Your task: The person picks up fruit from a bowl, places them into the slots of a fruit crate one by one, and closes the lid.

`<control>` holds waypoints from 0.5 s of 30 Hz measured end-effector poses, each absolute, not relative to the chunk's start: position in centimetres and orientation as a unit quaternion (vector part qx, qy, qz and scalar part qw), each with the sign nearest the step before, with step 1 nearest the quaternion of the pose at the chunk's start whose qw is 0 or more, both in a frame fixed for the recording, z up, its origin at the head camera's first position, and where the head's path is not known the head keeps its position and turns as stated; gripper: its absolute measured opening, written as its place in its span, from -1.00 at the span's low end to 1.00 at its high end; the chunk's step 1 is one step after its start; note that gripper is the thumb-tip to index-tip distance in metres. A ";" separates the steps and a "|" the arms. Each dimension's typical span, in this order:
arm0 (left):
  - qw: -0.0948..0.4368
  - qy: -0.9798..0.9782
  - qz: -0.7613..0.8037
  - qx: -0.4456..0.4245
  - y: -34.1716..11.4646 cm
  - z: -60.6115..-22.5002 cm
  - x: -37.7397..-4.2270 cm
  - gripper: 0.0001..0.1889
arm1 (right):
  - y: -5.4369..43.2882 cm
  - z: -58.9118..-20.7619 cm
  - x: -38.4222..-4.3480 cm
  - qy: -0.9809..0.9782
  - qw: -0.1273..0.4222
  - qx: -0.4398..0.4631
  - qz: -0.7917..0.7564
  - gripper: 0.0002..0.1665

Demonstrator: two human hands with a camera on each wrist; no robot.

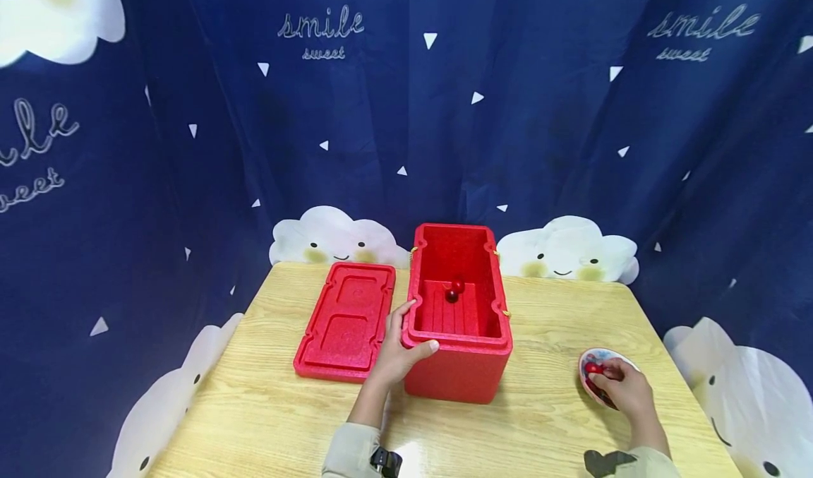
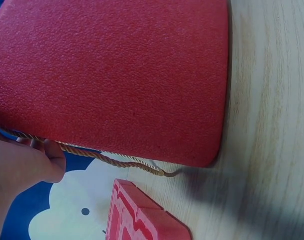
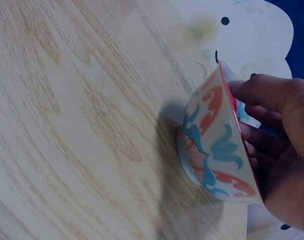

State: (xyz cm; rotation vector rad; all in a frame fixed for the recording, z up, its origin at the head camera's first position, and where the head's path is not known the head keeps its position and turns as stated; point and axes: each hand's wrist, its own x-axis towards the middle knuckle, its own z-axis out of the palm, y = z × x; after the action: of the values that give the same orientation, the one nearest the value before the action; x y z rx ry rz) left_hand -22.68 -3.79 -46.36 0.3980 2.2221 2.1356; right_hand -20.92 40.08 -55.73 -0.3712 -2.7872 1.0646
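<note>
A red foam box (image 1: pixel 457 368) stands without its lid in the middle of the table. My left hand (image 1: pixel 396 351) holds its near left corner, thumb over the front rim and fingers along the left side. In the left wrist view the fingers are beside a twisted gold cord (image 2: pixel 111 161) on the box. Two dark red cherries (image 1: pixel 458 284) lie together on the box floor. To the right, my right hand (image 1: pixel 625 390) reaches into a patterned bowl (image 3: pixel 207 145) and pinches a red cherry (image 1: pixel 593 368) at its fingertips. Other dark red fruit in the bowl is partly hidden by the hand.
The red lid (image 1: pixel 348 323) lies flat on the wooden table (image 1: pixel 254 407), left of the box. A dark blue curtain (image 1: pixel 444 125) with clouds hangs behind the table and round both sides. The bowl stands near the table's right edge.
</note>
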 end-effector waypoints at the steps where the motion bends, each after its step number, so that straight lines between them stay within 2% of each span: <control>1: 0.016 0.713 0.689 0.129 -3.8 -46.4 -22.7 -0.14 | 40.1 -56.0 -21.1 -0.926 0.074 -0.123 0.349 -0.48; 6: 0.012 0.708 0.693 0.132 -3.9 -46.5 -22.8 -0.14 | 39.8 -56.7 -21.6 -0.933 0.093 -0.131 0.322 -0.50; 15: 0.016 0.702 0.700 0.134 -3.8 -46.5 -22.8 -0.13 | 38.9 -56.3 -21.5 -0.937 0.064 -0.166 0.301 -0.46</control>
State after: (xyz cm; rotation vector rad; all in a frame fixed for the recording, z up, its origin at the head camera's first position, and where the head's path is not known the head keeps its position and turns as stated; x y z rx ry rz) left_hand -22.82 -3.75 -46.52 0.4183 2.1819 2.1758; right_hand -21.50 38.85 -56.31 -0.5021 -2.8293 0.9089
